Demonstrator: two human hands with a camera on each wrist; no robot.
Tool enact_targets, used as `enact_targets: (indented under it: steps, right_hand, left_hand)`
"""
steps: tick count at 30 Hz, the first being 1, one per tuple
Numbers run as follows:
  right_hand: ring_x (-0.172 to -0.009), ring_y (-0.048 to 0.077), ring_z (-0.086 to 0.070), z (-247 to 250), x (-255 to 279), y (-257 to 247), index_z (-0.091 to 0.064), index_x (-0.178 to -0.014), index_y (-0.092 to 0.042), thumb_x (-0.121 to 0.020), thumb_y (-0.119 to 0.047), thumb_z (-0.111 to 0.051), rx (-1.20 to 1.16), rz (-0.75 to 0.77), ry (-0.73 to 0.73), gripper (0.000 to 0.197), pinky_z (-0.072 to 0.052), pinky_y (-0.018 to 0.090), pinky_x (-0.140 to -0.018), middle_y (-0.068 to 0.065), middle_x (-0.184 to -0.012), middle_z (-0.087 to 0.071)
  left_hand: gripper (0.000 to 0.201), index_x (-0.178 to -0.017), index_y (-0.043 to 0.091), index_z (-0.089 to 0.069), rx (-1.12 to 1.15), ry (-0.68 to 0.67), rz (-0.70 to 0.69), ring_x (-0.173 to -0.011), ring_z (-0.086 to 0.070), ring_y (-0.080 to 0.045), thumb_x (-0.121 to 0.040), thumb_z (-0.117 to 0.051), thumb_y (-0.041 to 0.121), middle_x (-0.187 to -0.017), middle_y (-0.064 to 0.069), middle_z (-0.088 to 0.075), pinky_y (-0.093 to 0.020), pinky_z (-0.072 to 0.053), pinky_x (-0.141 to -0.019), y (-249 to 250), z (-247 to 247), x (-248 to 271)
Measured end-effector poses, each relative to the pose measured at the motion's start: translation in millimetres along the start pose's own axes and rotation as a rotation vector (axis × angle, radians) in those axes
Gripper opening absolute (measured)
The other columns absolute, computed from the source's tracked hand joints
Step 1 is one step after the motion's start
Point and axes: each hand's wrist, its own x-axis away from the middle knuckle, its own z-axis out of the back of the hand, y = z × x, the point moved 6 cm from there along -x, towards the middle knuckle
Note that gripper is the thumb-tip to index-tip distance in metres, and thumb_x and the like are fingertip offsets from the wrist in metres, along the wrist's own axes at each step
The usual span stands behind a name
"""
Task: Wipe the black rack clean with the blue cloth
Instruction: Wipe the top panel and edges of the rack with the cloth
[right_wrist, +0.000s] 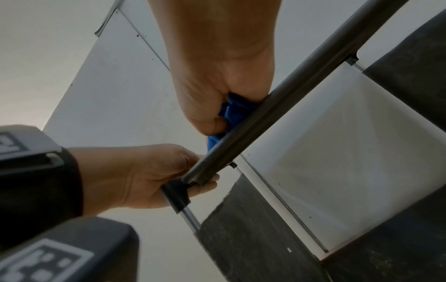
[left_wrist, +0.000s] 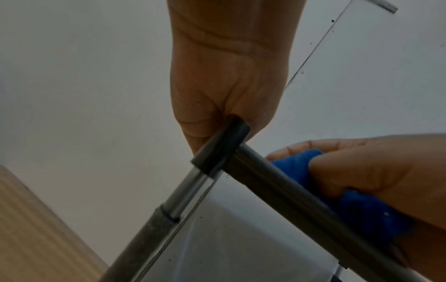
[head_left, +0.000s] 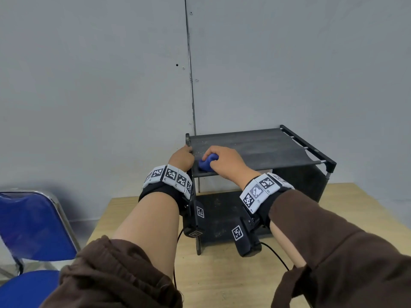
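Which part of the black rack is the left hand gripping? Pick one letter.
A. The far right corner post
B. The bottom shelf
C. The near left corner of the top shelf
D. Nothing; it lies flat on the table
C: the left hand wraps the corner joint of the black rack, beside the right hand bunching the blue cloth.

The head view looks forward and down over both forearms at the black rack (head_left: 255, 150) on the worktop (head_left: 233, 281). Both wrist views look up from below its front bar (very near), sharing the near-left corner.
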Motion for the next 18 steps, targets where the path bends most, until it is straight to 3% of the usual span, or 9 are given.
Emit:
enact_targets:
  steps: [4, 7, 10, 14, 18]
  right_hand:
    - [-0.093, 0.014, -0.054, -3.8, -1.4, -13.1, -0.070, -0.096, -0.023, -0.081, 0.002, -0.042, -0.021, 0.048, -0.122, 0.041, -0.040, 0.021, -0.072, -0.001, -0.104, -0.066]
    - [-0.071, 0.010, -0.054, 5.0, 0.6, -19.3, -0.072, -0.090, -0.017, -0.078, 0.007, -0.038, -0.110, 0.044, -0.172, 0.043, -0.040, 0.018, -0.057, -0.004, -0.082, -0.063]
    - [-0.056, 0.014, -0.052, 20.4, 1.8, -15.7, -0.069, -0.081, -0.016, -0.079, 0.007, -0.037, -0.292, -0.004, -0.113, 0.039, -0.041, 0.020, -0.044, 0.002, -0.075, -0.062]
    - [-0.057, 0.020, -0.055, 26.1, 0.8, -4.6, -0.069, -0.079, -0.019, -0.079, 0.006, -0.039, -0.288, -0.050, -0.015, 0.039, -0.048, 0.026, -0.049, 0.004, -0.084, -0.065]
    - [-0.060, 0.014, -0.055, 13.8, 4.0, -0.2, -0.071, -0.083, -0.023, -0.080, 0.005, -0.042, -0.195, -0.048, -0.097, 0.041, -0.053, 0.028, -0.061, 0.000, -0.094, -0.066]
  left_hand:
    - [0.047, -0.138, -0.002, -0.043, -0.012, -0.012, 0.026, -0.134, -0.041, -0.030, -0.091, -0.041, -0.006, -0.147, -0.018, -0.039, -0.034, -0.033, -0.107, 3.3, -2.2, 0.6]
    - [0.041, -0.131, -0.004, -0.049, -0.055, -0.038, 0.013, -0.127, -0.047, -0.031, -0.090, -0.046, -0.004, -0.139, -0.019, -0.046, -0.035, -0.038, -0.102, 6.1, -3.4, 1.7]
    - [0.037, -0.130, -0.005, -0.049, -0.086, -0.029, 0.016, -0.125, -0.049, -0.031, -0.095, -0.039, -0.001, -0.138, -0.019, -0.047, -0.034, -0.039, -0.100, 4.2, -4.6, -2.1]
    - [0.039, -0.128, -0.003, -0.049, -0.104, 0.010, 0.016, -0.127, -0.046, -0.032, -0.093, -0.035, -0.004, -0.139, -0.018, -0.045, -0.035, -0.036, -0.104, 4.1, -5.1, -6.1]
    - [0.037, -0.125, -0.004, -0.052, -0.095, 0.032, 0.015, -0.124, -0.048, -0.033, -0.092, -0.036, -0.005, -0.136, -0.019, -0.046, -0.035, -0.037, -0.102, 4.5, -6.8, -7.6]
